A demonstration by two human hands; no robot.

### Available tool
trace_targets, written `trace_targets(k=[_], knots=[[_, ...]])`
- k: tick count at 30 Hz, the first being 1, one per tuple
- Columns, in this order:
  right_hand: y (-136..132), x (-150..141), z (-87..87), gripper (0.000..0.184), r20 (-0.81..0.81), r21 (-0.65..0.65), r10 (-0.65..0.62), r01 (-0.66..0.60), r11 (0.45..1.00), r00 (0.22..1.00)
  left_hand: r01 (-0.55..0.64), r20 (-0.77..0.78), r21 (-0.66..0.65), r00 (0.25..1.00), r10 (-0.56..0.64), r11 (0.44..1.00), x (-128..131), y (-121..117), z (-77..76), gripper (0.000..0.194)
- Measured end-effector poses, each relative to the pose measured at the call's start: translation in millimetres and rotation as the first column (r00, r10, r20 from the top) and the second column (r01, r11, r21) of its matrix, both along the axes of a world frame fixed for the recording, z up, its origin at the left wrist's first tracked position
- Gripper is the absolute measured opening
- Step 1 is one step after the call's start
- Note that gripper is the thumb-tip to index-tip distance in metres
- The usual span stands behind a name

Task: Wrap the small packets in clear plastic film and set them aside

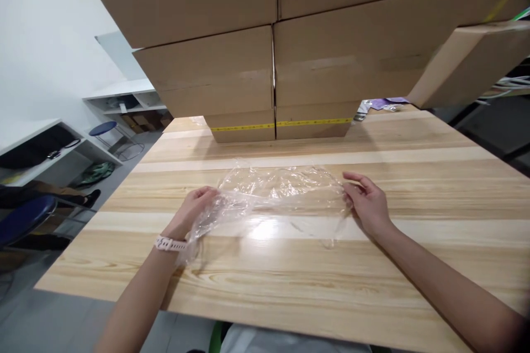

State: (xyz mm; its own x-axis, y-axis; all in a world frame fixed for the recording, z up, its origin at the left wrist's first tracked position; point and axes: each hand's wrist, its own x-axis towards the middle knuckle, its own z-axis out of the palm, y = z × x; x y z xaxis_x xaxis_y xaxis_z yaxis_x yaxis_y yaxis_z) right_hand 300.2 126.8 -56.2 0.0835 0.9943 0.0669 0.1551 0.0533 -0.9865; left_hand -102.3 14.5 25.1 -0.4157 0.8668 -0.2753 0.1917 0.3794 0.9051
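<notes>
A crumpled clear plastic bag (281, 190) is stretched sideways between my two hands, just over the wooden table (314, 281). My left hand (196, 207) pinches its left end, and loose film hangs down beside that wrist, which wears a pale pink watch strap. At the other end, my right hand (368, 204) grips the edge between thumb and fingers, with the index finger partly raised. The film is see-through and shiny, so whether it is a bag with an opening or a flat sheet is hard to make out.
Stacked cardboard boxes (215, 74) stand at the table's back, with a yellow measuring tape (314, 121) across the lowest ones. Another carton (472, 60) juts out at right. A purple item (387, 103) lies behind. White shelves (83, 151) and blue stools (27, 220) are at left, where a person's leg shows.
</notes>
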Motion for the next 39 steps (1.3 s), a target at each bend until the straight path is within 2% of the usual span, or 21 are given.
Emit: trace_targets(k=[2, 3, 5, 6, 8, 10, 11, 13, 15, 17, 19, 22, 24, 27, 30, 32, 35, 39], knots=[[-3.2, -3.3, 6.2, 0.048, 0.135, 0.156, -0.113, 0.092, 0.983, 0.984, -0.043, -0.047, 0.066, 0.998, 0.046, 0.997, 2.6, 8.0, -5.8, 0.051], [-6.6, -6.5, 9.8, 0.048, 0.229, 0.254, -0.138, 0.078, 0.964, 0.964, -0.058, -0.102, 0.117, 0.992, 0.07, 0.991, 2.9, 10.4, -8.8, 0.057], [-14.1, -14.2, 15.3, 0.05, 0.431, 0.414, -0.089, -0.109, 0.904, 0.898, -0.01, -0.231, 0.184, 0.971, 0.053, 0.983, 2.7, 12.0, -14.1, 0.067], [-17.2, -18.1, 16.1, 0.052, 0.524, 0.448, -0.057, -0.218, 0.867, 0.85, 0.058, -0.293, 0.185, 0.956, -0.001, 0.981, 2.6, 11.3, -16.5, 0.07], [-20.0, -24.0, 13.4, 0.056, 0.676, 0.424, 0.006, -0.396, 0.815, 0.737, 0.228, -0.391, 0.144, 0.907, -0.157, 0.963, 3.2, 8.1, -21.4, 0.077], [-18.1, -26.5, 6.5, 0.055, 0.768, 0.322, 0.086, -0.498, 0.805, 0.634, 0.379, -0.468, 0.091, 0.833, -0.296, 0.921, 5.0, 4.6, -26.9, 0.081], [-16.1, -26.6, 2.8, 0.051, 0.791, 0.268, 0.128, -0.526, 0.807, 0.599, 0.437, -0.499, 0.073, 0.795, -0.347, 0.897, 6.1, 3.3, -29.7, 0.076], [-12.2, -25.2, -2.8, 0.044, 0.802, 0.21, 0.183, -0.556, 0.804, 0.568, 0.502, -0.518, 0.08, 0.759, -0.394, 0.861, 8.9, 1.7, -34.4, 0.05], [-10.2, -23.6, -4.4, 0.039, 0.794, 0.21, 0.196, -0.562, 0.8, 0.575, 0.486, -0.453, 0.137, 0.806, -0.381, 0.863, 12.3, 1.1, -36.5, 0.026], [-10.2, -23.0, -2.3, 0.036, 0.781, 0.217, 0.207, -0.567, 0.795, 0.589, 0.365, -0.293, 0.185, 0.907, -0.303, 0.912, 16.2, 0.8, -35.9, 0.021], [-11.7, -23.8, 1.7, 0.035, 0.761, 0.225, 0.227, -0.574, 0.787, 0.608, 0.207, -0.105, 0.175, 0.976, -0.191, 0.963, 19.7, 0.6, -33.0, 0.026], [-15.4, -25.8, 8.9, 0.031, 0.686, 0.255, 0.272, -0.573, 0.779, 0.675, 0.036, 0.122, 0.155, 0.991, -0.055, 0.987, 20.9, 0.9, -26.2, 0.039], [-18.4, -26.6, 14.0, 0.032, 0.583, 0.229, 0.342, -0.553, 0.801, 0.737, -0.04, 0.251, 0.132, 0.968, 0.006, 0.99, 17.8, 1.3, -20.7, 0.037], [-21.0, -25.9, 21.9, 0.037, 0.335, 0.044, 0.485, -0.528, 0.848, 0.808, -0.146, 0.477, 0.063, 0.874, 0.099, 0.987, 9.0, 1.0, -12.8, 0.036], [-18.1, -23.7, 27.9, 0.041, 0.096, -0.162, 0.553, -0.535, 0.829, 0.827, -0.241, 0.598, 0.054, 0.785, 0.162, 0.969, 0.5, 1.2, -9.5, 0.039], [-14.2, -22.1, 30.1, 0.044, -0.004, -0.238, 0.538, -0.523, 0.818, 0.843, -0.281, 0.62, 0.067, 0.764, 0.18, 0.957, -3.2, 3.1, -11.1, 0.033], [-9.8, -20.8, 30.8, 0.047, -0.123, -0.262, 0.463, -0.478, 0.838, 0.878, -0.312, 0.663, 0.089, 0.727, 0.178, 0.946, -6.2, 8.1, -17.2, 0.029], [-9.4, -21.0, 28.0, 0.04, -0.211, -0.296, 0.384, -0.434, 0.851, 0.899, -0.307, 0.687, 0.114, 0.711, 0.148, 0.945, -11.1, 13.9, -24.8, 0.039]])
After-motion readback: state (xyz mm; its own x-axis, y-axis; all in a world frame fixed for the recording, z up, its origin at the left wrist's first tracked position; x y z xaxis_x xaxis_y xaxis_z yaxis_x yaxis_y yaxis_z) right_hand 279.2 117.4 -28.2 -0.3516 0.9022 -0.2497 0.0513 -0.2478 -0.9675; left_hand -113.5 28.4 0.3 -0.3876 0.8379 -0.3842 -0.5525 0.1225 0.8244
